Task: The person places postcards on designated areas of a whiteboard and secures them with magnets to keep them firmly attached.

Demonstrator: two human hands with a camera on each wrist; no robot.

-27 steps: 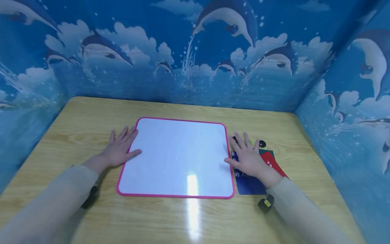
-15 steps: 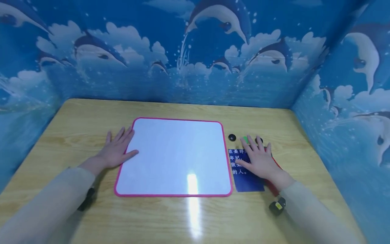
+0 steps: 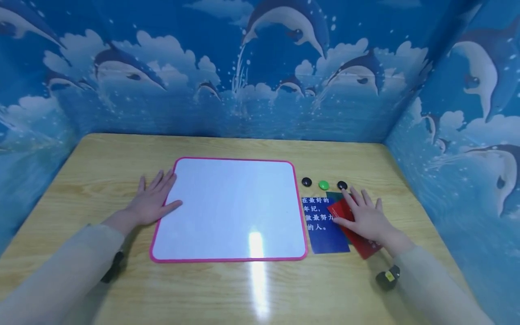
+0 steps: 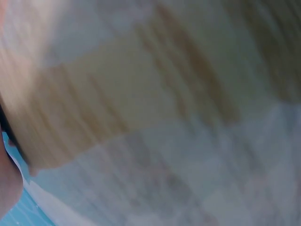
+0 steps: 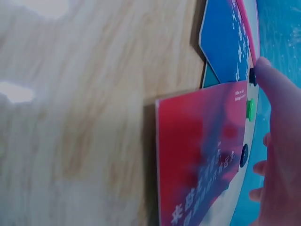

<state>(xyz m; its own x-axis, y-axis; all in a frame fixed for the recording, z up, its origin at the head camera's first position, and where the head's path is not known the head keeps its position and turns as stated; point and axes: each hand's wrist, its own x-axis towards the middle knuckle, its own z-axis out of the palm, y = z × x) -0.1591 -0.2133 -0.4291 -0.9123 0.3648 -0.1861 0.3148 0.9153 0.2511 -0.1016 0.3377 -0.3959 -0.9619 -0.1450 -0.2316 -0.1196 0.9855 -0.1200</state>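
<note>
A whiteboard point(image 3: 231, 210) with a pink rim lies flat in the middle of the table. My left hand point(image 3: 151, 201) rests at its left edge, fingers straight, the thumb over the white surface. To the board's right, a blue card point(image 3: 327, 239) with white writing lies partly under a red card point(image 3: 361, 243). A dark green card point(image 3: 334, 195) shows only a corner beneath them. My right hand point(image 3: 367, 219) is over the red card with its fingers spread; whether it touches the card I cannot tell. In the right wrist view, that red card point(image 5: 197, 150) looks large and close.
Behind the cards sit a black round magnet point(image 3: 306, 182), a green one point(image 3: 323, 185) and a second black magnet point(image 3: 342, 185). A dolphin-printed curtain point(image 3: 227, 113) borders the wooden table point(image 3: 195, 293) at the back and sides. The left wrist view is blurred.
My right hand has moved right from the board's right edge, across the blue card to the red one, uncovering magnets and writing. The left hand stays at the board while the view shifts slightly.
</note>
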